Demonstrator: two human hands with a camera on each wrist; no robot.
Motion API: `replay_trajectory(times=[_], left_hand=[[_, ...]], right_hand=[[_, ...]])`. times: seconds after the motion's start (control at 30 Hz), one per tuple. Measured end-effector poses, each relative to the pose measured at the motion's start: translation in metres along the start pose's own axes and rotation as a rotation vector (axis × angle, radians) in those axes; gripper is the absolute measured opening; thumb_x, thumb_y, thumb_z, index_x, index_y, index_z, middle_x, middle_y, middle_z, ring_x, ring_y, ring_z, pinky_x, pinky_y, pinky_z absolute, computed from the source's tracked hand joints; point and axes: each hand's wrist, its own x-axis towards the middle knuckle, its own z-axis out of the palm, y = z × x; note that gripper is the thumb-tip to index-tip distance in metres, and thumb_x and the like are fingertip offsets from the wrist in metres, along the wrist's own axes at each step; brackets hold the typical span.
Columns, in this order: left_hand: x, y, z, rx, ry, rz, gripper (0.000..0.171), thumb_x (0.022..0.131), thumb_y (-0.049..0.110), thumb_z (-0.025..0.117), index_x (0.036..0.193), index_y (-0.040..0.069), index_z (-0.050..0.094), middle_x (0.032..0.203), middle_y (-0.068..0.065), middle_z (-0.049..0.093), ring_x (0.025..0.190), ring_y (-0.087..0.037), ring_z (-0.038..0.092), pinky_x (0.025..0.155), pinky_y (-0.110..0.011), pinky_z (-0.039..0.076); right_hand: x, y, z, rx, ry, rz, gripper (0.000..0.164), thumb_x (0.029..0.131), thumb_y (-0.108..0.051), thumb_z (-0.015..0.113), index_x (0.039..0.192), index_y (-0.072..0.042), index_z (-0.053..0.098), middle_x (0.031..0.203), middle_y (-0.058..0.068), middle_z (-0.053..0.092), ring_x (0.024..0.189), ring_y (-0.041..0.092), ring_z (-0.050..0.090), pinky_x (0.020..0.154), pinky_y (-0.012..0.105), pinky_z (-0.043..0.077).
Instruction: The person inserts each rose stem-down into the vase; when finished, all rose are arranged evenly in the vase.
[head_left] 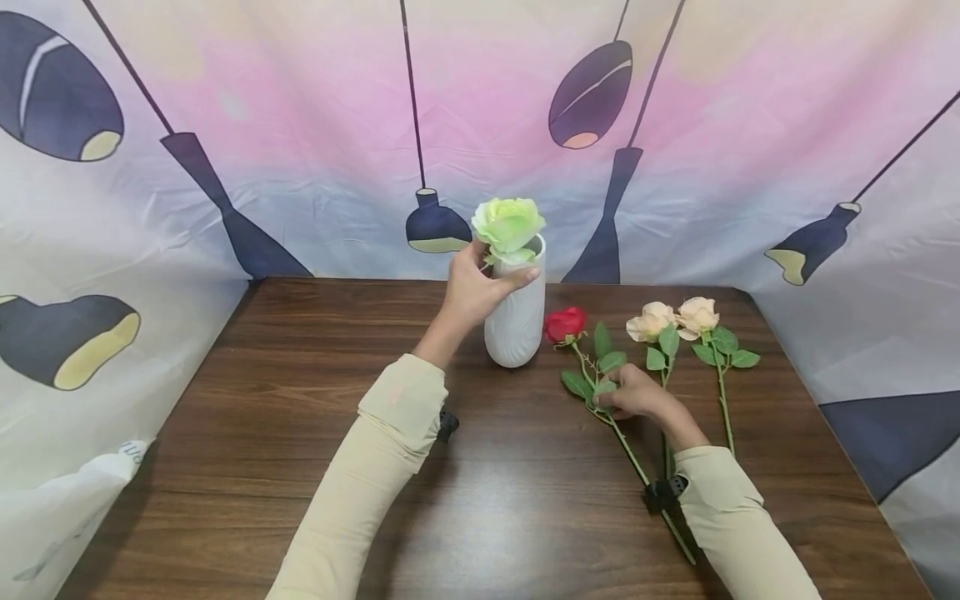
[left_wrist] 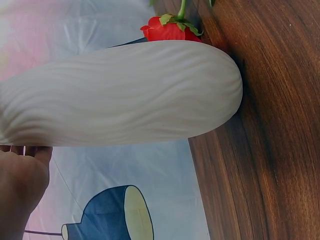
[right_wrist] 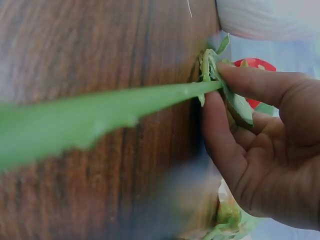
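A white ridged vase (head_left: 517, 321) stands upright near the back of the table with a pale green rose (head_left: 508, 223) at its mouth. My left hand (head_left: 476, 287) holds the vase near the rim, its thumb across the front. In the left wrist view, that hand's fingers (left_wrist: 30, 150) go behind the vase (left_wrist: 130, 92). To the right, a red rose (head_left: 566, 324) lies slanting on the table, bloom close to the vase. My right hand (head_left: 637, 394) pinches its stem by the leaves; the right wrist view shows thumb and forefinger on the green stem (right_wrist: 125, 107).
Two cream roses, one on the left (head_left: 651, 322) and one on the right (head_left: 698, 317), lie beyond my right hand. Their stems run toward the front of the brown wooden table (head_left: 300, 467). A printed cloth (head_left: 322, 125) hangs behind.
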Motion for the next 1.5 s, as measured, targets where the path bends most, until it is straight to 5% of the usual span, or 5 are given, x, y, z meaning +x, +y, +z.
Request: replay_trajectory(times=[0.13,0.63,0.93,1.17,1.5], left_hand=[[0.001,0.001,0.000,-0.002,-0.001,0.002,0.061,0.079,0.012,0.087,0.132,0.004,0.060,0.130,-0.017,0.068,0.119,-0.029,0.067,0.102,-0.042,0.058],[0.000,0.001,0.000,-0.006,0.003,-0.004,0.060,0.078,0.012,0.087,0.132,0.004,0.061,0.128,-0.016,0.069,0.116,-0.026,0.067,0.101,-0.042,0.058],[-0.001,0.002,0.000,0.001,-0.002,-0.006,0.062,0.078,0.014,0.087,0.133,0.005,0.060,0.129,-0.015,0.068,0.117,-0.027,0.067,0.101,-0.042,0.058],[-0.001,0.000,-0.001,0.017,0.001,-0.001,0.062,0.078,0.016,0.087,0.133,0.006,0.059,0.131,-0.015,0.068,0.120,-0.028,0.066,0.103,-0.043,0.057],[0.000,-0.001,-0.001,0.010,0.000,0.005,0.061,0.078,0.015,0.087,0.132,0.005,0.060,0.130,-0.015,0.068,0.119,-0.025,0.066,0.104,-0.041,0.057]], right_hand=[[0.000,0.003,-0.002,0.050,-0.022,0.002,0.020,0.097,-0.005,0.064,0.110,0.008,0.067,0.086,0.004,0.061,0.070,0.010,0.059,0.064,0.026,0.059],[0.007,0.000,-0.006,0.211,-0.031,-0.085,0.021,0.100,-0.005,0.061,0.116,0.007,0.058,0.083,0.000,0.060,0.071,0.010,0.060,0.062,0.024,0.056],[0.007,-0.009,-0.011,0.298,0.039,-0.167,0.041,0.099,-0.008,0.062,0.134,0.008,0.049,0.114,0.009,0.055,0.079,0.004,0.062,0.069,0.025,0.060],[0.004,-0.018,-0.016,0.383,0.067,-0.195,0.036,0.097,-0.009,0.065,0.128,0.006,0.053,0.092,-0.009,0.062,0.073,0.003,0.064,0.068,0.022,0.061],[0.001,-0.036,-0.026,0.554,0.153,-0.228,0.022,0.099,-0.004,0.062,0.107,-0.024,0.060,0.092,-0.015,0.063,0.077,0.000,0.066,0.070,0.020,0.062]])
